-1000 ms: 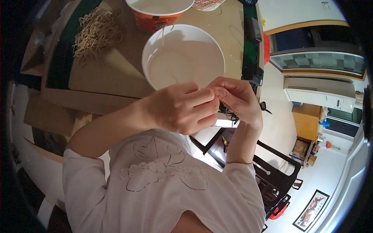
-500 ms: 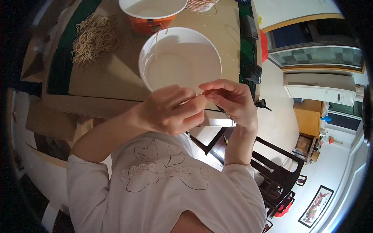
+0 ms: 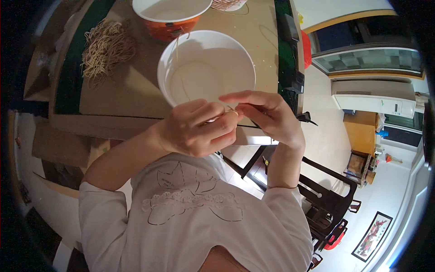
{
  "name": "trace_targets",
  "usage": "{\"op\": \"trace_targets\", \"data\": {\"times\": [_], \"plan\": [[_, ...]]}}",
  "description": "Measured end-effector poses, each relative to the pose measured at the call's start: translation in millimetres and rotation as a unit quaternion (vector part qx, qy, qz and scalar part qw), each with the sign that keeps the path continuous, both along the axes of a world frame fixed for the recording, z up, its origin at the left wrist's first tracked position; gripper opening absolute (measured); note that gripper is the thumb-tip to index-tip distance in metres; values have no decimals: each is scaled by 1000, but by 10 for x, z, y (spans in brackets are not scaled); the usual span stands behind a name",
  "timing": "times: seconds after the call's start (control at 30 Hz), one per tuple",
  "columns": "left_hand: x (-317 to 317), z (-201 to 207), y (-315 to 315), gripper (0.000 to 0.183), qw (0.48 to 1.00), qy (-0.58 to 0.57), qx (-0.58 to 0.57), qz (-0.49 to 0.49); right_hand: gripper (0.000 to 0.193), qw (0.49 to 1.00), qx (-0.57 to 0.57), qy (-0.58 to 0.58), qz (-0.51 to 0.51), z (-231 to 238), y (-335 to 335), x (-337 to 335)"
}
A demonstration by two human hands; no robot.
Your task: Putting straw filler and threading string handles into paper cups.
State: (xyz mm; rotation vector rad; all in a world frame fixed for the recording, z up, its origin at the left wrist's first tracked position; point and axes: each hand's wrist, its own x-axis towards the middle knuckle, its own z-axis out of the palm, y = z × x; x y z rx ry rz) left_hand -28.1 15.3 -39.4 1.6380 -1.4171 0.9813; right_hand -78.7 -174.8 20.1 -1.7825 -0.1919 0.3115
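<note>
A big brown table (image 3: 131,97) spreads out past the left hand (image 3: 199,129) and the right hand (image 3: 276,115). A white tub (image 3: 235,59) sits on it, just beyond both hands. An orange tub (image 3: 167,31) stands farther off, past the left hand. A messy tan pile of cord (image 3: 106,50) lies farther out, left of that hand. The left hand is curled, pinching a thin string (image 3: 232,109) — its tip pokes between the hands. The right thumb is right by it — I can't tell if it grips.

Left hand (image 3: 201,129) curled, fingers pinched, right hand (image 3: 274,118) thumb right by them, index extended apart, both over bench (image 3: 131,95) near edge, elbows bent.
</note>
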Motion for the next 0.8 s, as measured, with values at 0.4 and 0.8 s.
{"op": "trace_targets", "data": {"times": [0.4, 0.8], "plan": [[48, 208, 20, 14, 928, 365, 71, -34, 8, 964, -237, -51, -105, 131, -120, -74], [349, 325, -53, 19, 681, 679, 213, -173, 14, 917, -84, -205, -332, -414, 300, -314]]}}
